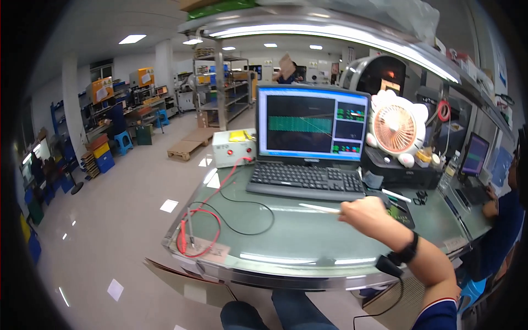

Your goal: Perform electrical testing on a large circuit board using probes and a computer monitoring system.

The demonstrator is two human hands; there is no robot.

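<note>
My right hand (pixel 363 215) is closed round a thin, pale, pointed stick (pixel 318 208), whose tip sticks out to the left above the glass-topped desk. Whether it is a pen or tweezers cannot be made out. A black wrist strap with a cord (pixel 408 248) is round my right wrist. The hand is just in front of the black keyboard (pixel 305 180), near its right end. Behind the keyboard stands a monitor (pixel 300 124) showing a green band on black. A dark mat (pixel 400 215) lies partly hidden beside the hand. My left hand is out of view.
A white box (pixel 233 149) with red sockets stands left of the monitor; red and black test leads (pixel 219 220) loop across the desk's left side. A white animal-shaped fan (pixel 397 125) sits on a black printer (pixel 401 170). At the far right a person (pixel 498 220) sits close by.
</note>
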